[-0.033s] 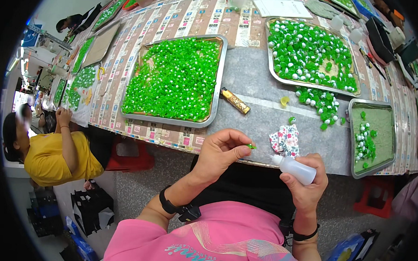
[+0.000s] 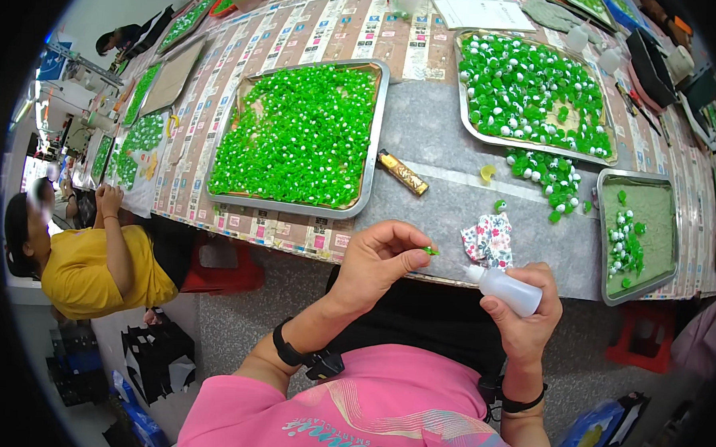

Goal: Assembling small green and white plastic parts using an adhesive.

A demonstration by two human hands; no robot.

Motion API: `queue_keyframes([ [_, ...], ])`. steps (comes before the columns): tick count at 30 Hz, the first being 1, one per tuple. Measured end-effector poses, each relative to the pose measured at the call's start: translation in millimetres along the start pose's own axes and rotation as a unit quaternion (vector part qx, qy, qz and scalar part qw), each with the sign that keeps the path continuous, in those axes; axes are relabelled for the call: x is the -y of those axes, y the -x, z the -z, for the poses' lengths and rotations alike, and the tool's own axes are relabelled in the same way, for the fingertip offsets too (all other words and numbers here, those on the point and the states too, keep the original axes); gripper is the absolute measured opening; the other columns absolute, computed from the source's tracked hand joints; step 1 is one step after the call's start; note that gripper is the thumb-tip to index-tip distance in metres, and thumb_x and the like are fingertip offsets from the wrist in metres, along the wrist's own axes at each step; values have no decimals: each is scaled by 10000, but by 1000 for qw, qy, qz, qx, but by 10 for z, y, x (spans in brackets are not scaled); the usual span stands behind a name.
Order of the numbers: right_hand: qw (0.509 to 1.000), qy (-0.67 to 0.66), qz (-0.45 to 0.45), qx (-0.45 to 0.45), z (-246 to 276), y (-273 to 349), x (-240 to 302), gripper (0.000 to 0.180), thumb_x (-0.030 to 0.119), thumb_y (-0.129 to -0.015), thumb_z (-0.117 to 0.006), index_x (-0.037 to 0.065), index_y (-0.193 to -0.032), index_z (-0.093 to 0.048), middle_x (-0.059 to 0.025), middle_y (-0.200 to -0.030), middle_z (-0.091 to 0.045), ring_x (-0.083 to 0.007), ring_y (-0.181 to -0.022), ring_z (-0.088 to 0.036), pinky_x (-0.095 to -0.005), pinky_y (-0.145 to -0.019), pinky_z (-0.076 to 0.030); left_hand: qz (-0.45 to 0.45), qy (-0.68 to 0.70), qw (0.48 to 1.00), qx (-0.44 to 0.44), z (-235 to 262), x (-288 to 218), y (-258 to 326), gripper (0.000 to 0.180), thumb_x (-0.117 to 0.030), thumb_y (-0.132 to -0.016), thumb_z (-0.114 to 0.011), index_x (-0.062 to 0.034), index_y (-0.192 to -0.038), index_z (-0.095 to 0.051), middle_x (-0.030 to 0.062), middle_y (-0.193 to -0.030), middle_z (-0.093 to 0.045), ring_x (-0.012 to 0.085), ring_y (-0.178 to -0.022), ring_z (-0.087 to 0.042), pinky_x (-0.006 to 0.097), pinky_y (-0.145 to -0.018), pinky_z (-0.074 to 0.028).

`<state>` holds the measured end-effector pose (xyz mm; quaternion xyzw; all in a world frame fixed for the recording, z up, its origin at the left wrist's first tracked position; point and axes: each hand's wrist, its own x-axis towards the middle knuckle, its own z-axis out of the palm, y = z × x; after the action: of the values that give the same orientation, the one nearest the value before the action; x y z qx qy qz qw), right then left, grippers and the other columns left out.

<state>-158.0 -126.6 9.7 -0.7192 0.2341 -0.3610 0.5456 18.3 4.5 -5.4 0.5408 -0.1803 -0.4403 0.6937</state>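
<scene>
Left hand (image 2: pixel 376 260) pinches one tiny green piece (image 2: pixel 430 250) between thumb and fingertips, just above the near edge of the grey surface (image 2: pixel 441 147). Right hand (image 2: pixel 526 311) wraps one small white plastic squeeze bottle (image 2: pixel 503 286), nozzle aimed at that piece. Three metal trays in reach: a big one (image 2: pixel 373 144) packed with glossy green bits, a second (image 2: pixel 529 143) with green-and-white beads, a third (image 2: pixel 601 234) nearly bare. One floral cloth (image 2: pixel 489 239) and one gold wrapper (image 2: pixel 402 173) lie between.
</scene>
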Motion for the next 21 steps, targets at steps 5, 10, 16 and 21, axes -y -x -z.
queue_keyframes([
  [5,1000,6,2,-4,11,3,-7,386,179,-641,-838,45,-920,-607,-35,-782,-545,-129,-690,-511,-245,-617,-406,-7,1,1000,6,2,2,1,145,48,-806,-637,3,-938,-598,95,-924,-646,140,-839,-625,265,-775,-528],
  [10,1000,6,5,-5,8,2,-9,386,186,-643,-837,45,-921,-609,-39,-788,-554,-130,-694,-515,-244,-616,-407,-7,-2,1000,9,-1,-3,-2,142,49,-806,-637,3,-935,-601,96,-922,-646,143,-844,-626,266,-778,-529],
  [16,1000,17,2,2,13,-7,-10,387,188,-643,-836,46,-923,-610,-41,-783,-561,-132,-685,-520,-248,-608,-410,-4,-4,1000,12,-4,-8,-3,135,52,-802,-637,6,-925,-604,98,-916,-647,143,-843,-626,266,-775,-529],
  [21,1000,24,11,4,15,-10,-3,389,184,-642,-836,45,-926,-610,-46,-784,-564,-136,-683,-523,-249,-607,-412,2,-8,1000,6,-5,-7,-2,130,50,-803,-638,10,-921,-605,100,-909,-649,143,-834,-627,266,-771,-529],
])
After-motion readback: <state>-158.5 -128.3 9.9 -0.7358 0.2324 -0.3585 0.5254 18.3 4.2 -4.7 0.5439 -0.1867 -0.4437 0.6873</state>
